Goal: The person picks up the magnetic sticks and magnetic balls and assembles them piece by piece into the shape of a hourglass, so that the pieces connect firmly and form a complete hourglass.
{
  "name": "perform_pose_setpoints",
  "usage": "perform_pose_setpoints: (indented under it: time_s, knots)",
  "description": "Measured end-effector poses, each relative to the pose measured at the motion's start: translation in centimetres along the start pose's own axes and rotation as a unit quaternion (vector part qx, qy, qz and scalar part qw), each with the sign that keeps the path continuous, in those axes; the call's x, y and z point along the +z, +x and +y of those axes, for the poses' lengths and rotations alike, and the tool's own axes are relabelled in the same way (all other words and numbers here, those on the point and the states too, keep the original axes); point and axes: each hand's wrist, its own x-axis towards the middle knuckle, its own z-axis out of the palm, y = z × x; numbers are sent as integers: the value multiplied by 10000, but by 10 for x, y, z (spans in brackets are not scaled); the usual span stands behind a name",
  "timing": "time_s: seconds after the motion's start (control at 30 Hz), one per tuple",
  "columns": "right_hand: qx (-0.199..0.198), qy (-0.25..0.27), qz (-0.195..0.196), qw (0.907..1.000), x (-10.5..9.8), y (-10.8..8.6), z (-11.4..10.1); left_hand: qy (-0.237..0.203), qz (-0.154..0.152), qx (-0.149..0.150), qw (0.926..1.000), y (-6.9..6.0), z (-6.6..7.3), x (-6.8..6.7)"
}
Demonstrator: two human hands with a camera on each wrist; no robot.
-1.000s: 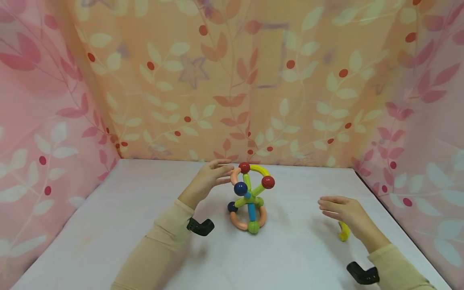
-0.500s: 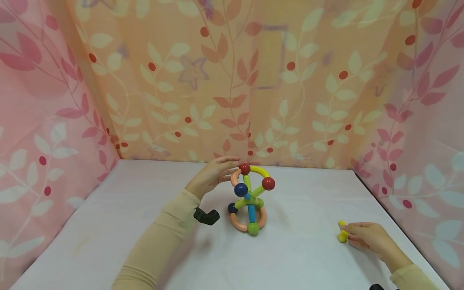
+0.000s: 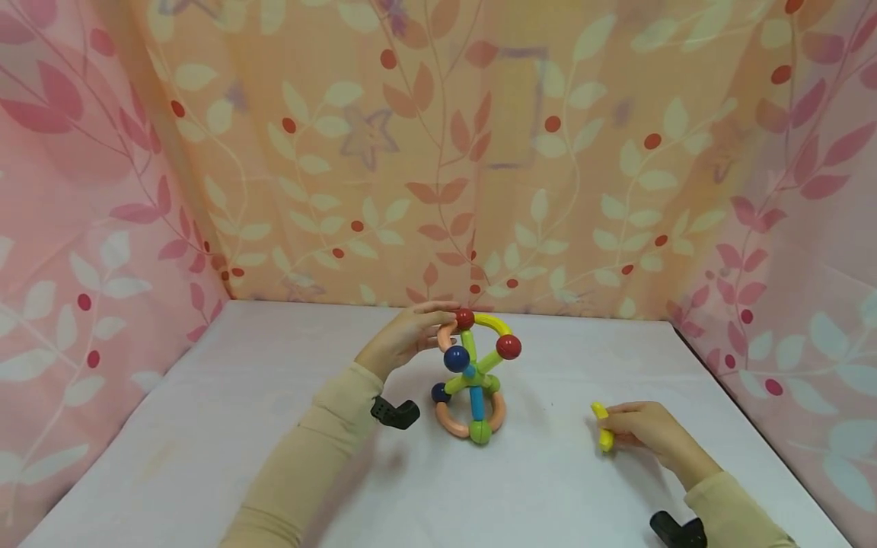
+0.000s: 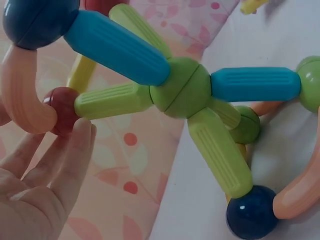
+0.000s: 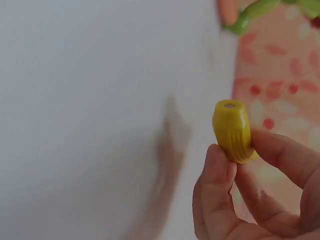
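A toy of magnetic sticks and balls (image 3: 476, 377) stands upright on the table, with blue, green, yellow and peach sticks between coloured balls. My left hand (image 3: 411, 335) reaches to its upper left; the fairly straight fingers touch the upper red ball (image 4: 64, 111) beside the curved peach stick (image 4: 22, 90). Part of that hand is cut off at the left wrist view's edge. At the right, my right hand (image 3: 651, 430) pinches a short curved yellow magnetic stick (image 5: 232, 131) between thumb and fingers. A round metal spot shows on its end.
White cloth covers the table (image 3: 274, 365). A patterned orange curtain (image 3: 308, 167) hangs behind it, with pink curtains at both sides. Black wrist cameras are worn on the left sleeve (image 3: 301, 441) and the right sleeve (image 3: 736, 510).
My right hand went down to the yellow stick, took hold of it and brought it leftward. My left hand moved slightly right, up to the toy's red ball. The toy stays in place.
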Motion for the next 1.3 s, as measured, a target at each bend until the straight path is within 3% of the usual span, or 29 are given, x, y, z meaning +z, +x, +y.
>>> perform_pose_setpoints:
  time_s: [0.27,0.57,1.0,1.3]
  knots:
    - [-533,1152,-722,9893,37,-18,-49,-166,-333,190,9991,-13,-5,-3]
    - [-758,2152,-1438,9629,67,-30,-91,-35,-146,218,9996,-13,-2,-3]
    - [-798,2955,-1735,9361,89,-40,-115,357,-104,192,9991,-8,0,-3]
    - [-565,3170,-1603,9331,95,-39,-120,455,-61,237,9987,-7,-1,-2]
